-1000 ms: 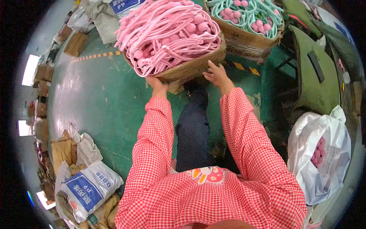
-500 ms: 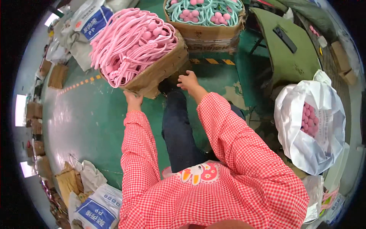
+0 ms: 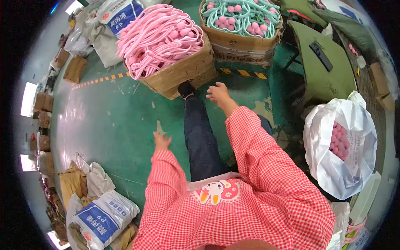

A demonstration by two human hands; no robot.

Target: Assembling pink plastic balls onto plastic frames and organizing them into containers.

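Note:
A cardboard box (image 3: 183, 75) on the floor is heaped above its rim with pink cords and pink balls (image 3: 160, 39). My left hand (image 3: 162, 141) hangs over the green floor, short of the box and apart from it, holding nothing, its fingers spread. Closer to the box's near right corner is my right hand (image 3: 218, 92), also free of any object, with fingers apart and loosely bent. My outstretched leg (image 3: 198, 129) runs between the two hands, and its dark shoe (image 3: 186, 89) is against the lower front of the box.
Behind stands another cardboard box (image 3: 241, 43) of mint-green cords and pink balls. At right are a green padded chair (image 3: 325, 71) bearing a black remote-like object (image 3: 321, 56) and a white sack (image 3: 316, 146) of pink balls. Printed sacks (image 3: 104, 221) lie lower left.
My left hand has let go of the pink-cord box and drawn back toward me. That box sits a little farther away and to the right, nearer the green-cord box. My right hand remains free.

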